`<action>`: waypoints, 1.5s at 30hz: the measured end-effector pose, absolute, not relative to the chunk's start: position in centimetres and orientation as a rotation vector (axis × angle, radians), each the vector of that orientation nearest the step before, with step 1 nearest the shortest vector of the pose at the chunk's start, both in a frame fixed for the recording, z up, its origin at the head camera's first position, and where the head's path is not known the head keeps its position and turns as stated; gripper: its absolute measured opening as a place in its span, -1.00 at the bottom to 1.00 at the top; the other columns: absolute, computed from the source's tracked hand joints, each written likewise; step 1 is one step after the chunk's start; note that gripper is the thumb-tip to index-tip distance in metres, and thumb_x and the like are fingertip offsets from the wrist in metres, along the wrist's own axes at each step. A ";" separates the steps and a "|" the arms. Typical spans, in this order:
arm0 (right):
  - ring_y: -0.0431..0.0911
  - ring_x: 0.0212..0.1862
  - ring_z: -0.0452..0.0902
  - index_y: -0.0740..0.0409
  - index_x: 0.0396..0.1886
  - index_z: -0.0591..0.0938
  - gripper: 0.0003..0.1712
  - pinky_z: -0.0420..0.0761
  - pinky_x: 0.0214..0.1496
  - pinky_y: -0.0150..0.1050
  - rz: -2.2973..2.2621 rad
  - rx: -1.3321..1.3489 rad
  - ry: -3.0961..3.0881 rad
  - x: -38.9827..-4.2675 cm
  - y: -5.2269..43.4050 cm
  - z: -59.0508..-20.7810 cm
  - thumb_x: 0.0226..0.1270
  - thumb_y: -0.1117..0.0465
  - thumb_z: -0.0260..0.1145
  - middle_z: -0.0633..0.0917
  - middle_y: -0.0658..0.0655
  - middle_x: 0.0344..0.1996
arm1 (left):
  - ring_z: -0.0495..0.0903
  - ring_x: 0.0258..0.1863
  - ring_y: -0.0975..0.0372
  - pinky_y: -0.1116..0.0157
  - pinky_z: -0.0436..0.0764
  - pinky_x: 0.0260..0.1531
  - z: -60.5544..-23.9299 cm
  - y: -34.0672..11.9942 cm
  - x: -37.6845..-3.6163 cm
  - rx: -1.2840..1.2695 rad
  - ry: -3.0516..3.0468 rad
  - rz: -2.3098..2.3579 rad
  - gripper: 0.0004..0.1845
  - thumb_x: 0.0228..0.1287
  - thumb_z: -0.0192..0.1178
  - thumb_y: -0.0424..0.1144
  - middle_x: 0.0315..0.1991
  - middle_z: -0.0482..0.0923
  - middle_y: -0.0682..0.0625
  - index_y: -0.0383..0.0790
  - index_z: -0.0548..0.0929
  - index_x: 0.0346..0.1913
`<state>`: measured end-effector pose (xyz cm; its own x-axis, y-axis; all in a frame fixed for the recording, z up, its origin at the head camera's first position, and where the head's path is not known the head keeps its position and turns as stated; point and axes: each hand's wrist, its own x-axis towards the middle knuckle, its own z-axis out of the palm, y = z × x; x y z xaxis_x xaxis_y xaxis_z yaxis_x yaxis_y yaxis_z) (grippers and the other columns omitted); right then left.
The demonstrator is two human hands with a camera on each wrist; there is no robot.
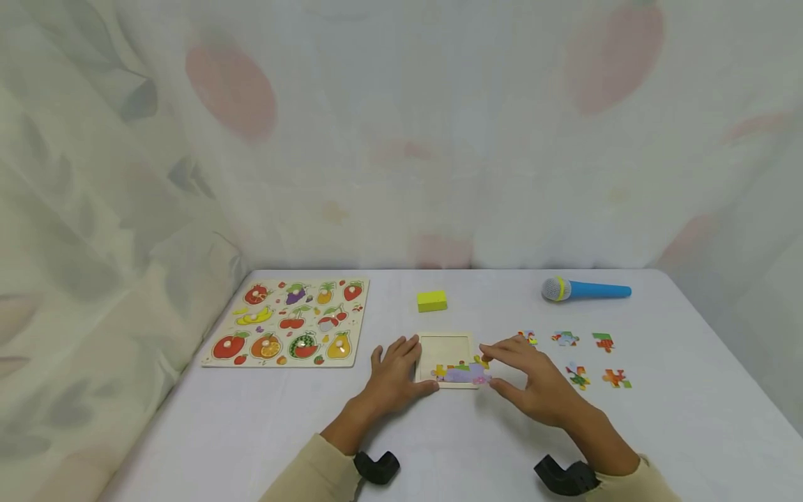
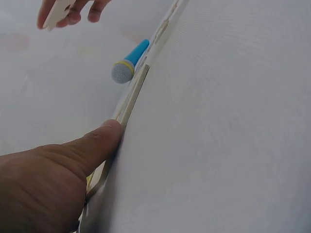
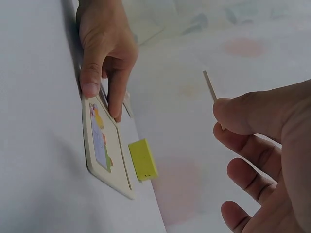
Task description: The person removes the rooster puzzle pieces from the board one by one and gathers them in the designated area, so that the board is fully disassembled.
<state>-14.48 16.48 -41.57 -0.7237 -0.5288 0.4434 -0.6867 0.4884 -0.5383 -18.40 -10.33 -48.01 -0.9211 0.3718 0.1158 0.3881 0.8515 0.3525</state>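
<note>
My left hand (image 1: 390,380) holds the left side of a shallow wooden puzzle tray (image 1: 444,344), its thumb on the near edge and its fingers along the far left. Inside the tray, joined jigsaw pieces (image 1: 454,375) in purple, yellow and green fill the near row. Above the tray's right side, my right hand (image 1: 542,383) pinches a thin puzzle piece (image 3: 210,86) between thumb and index finger. The right wrist view shows that piece edge-on, apart from the tray; the left wrist view shows its pale back.
Several loose jigsaw pieces (image 1: 604,341) lie to the right of the tray, one partly behind the right hand. Beyond them rests a blue toy microphone (image 1: 596,290). A yellow block (image 1: 431,301) stands behind the tray. At the left lies a fruit knob puzzle board (image 1: 285,324).
</note>
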 end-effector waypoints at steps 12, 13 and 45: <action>-0.12 -0.12 0.35 0.12 0.04 0.49 -0.34 0.26 -0.08 -0.50 1.144 0.998 -2.351 -10.6 19.7 -40.2 -0.20 0.48 0.37 0.55 0.01 -0.16 | -0.04 0.25 0.14 -0.10 -0.19 0.06 -48.1 -10.2 -18.4 -0.608 -2.996 -0.585 -0.07 -0.15 0.04 0.38 0.27 0.09 0.06 -0.17 0.26 0.24; -0.11 -0.13 0.35 0.15 0.04 0.49 -0.33 0.27 -0.09 -0.50 1.142 1.006 -2.342 -10.4 20.0 -40.2 -0.22 0.49 0.37 0.56 0.02 -0.17 | -0.04 0.25 0.14 -0.10 -0.19 0.06 -48.1 -10.2 -18.4 -0.610 -2.996 -0.583 -0.07 -0.15 0.04 0.38 0.27 0.08 0.06 -0.17 0.26 0.24; -0.20 -0.15 0.37 0.16 0.02 0.50 -0.38 0.19 -0.06 -0.56 1.062 0.979 -2.483 -10.1 26.6 -47.6 -0.17 0.38 0.41 0.56 -0.07 -0.19 | -0.04 0.26 0.12 -0.12 -0.18 0.05 -47.5 -10.3 -18.1 -0.616 -3.004 -0.589 -0.06 -0.14 0.05 0.37 0.28 0.08 0.03 -0.21 0.25 0.24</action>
